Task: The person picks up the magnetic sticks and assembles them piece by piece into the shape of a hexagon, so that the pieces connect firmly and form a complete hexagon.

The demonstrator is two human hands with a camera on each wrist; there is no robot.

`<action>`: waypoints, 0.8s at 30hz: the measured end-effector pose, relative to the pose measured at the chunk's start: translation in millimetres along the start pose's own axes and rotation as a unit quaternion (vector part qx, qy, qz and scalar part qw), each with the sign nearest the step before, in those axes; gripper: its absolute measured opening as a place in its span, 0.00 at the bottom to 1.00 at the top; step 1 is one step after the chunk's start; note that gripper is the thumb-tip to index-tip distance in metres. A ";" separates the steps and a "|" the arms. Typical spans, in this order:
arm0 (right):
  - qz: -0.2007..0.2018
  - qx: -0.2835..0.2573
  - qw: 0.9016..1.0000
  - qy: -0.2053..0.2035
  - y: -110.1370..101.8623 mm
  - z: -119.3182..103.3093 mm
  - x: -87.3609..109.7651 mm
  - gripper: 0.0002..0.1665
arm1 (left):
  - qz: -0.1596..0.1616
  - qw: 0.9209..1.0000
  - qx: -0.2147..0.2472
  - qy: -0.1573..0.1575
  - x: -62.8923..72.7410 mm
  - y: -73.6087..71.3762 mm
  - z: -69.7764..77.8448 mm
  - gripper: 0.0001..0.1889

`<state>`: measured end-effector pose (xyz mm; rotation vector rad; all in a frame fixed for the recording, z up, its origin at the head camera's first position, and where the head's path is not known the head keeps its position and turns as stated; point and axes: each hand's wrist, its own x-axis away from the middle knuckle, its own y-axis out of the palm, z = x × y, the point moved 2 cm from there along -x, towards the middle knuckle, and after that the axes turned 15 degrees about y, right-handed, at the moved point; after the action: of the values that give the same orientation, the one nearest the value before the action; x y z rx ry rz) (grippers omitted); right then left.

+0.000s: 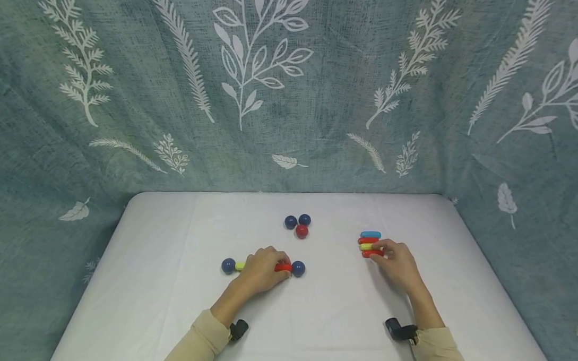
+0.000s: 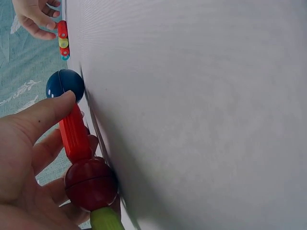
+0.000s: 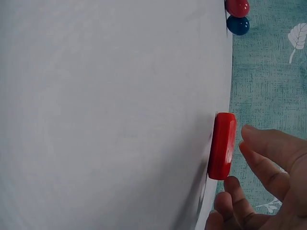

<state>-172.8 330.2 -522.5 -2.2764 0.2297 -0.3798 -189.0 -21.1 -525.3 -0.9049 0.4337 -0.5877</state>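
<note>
My left hand (image 1: 263, 270) grips a joined bar of sticks and balls low over the table. Its thumb lies by the blue ball (image 2: 64, 82) and the red stick (image 2: 75, 134). A dark red ball (image 2: 91, 183) links that stick to a yellow-green stick (image 2: 106, 219), and another blue ball (image 1: 228, 265) caps the far left end. Over a row of loose sticks on the right, my right hand (image 1: 398, 261) hovers with fingers spread. The row has a light blue stick (image 1: 370, 234), a yellow one (image 1: 366, 247) and two red ones, the nearer red stick (image 3: 222, 146) standing apart from the fingertips.
Two blue balls (image 1: 291, 222) and a red ball (image 1: 302, 231) sit grouped at the back middle of the white table (image 1: 341, 317). A green leaf-patterned cloth (image 1: 334, 94) hangs behind and beside it. Each wrist wears a small black camera (image 1: 393, 329).
</note>
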 end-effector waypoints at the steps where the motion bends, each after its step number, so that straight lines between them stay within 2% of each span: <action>1: 0.001 0.002 1.000 0.001 -0.2 0.5 -0.4 0.17 | 0.000 1.000 0.000 0.000 0.0 -0.2 0.1 0.12; 24: -0.011 0.035 0.999 0.019 1.6 7.4 -3.1 0.18 | -0.002 1.000 0.007 -0.008 0.5 -1.0 1.5 0.12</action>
<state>-173.2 335.2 -529.0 -2.2064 0.2067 -0.4355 -188.0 -21.0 -523.8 -0.8958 0.4134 -0.5872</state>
